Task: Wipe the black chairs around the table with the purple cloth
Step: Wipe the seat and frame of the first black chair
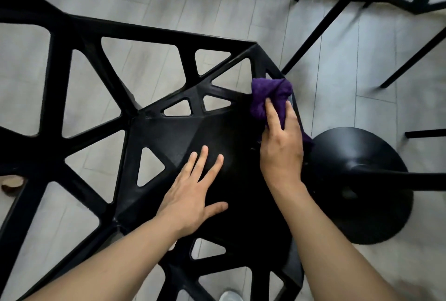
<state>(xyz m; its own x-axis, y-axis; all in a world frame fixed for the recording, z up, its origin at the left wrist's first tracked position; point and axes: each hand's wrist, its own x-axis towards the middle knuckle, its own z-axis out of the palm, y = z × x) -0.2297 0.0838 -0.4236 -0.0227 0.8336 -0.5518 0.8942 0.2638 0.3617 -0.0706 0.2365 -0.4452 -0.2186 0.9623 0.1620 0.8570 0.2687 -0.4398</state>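
Grey plank floor [337, 47] showed under black chair [183, 136]. Right hand [281, 148] gripped bunched purple cloth [268, 98] at seat's far right corner, near table base [362, 156]; left hand [193, 192] lay flat on seat, fingers [201, 158] spread. Step likely needed firm, overlapping strokes along ribs.

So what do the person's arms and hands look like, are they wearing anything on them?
Both are bare. The left hand and right hand have no gloves, and no ring, watch or bracelet shows. The left forearm and right forearm are uncovered as far as the frame reaches; no sleeve is visible.
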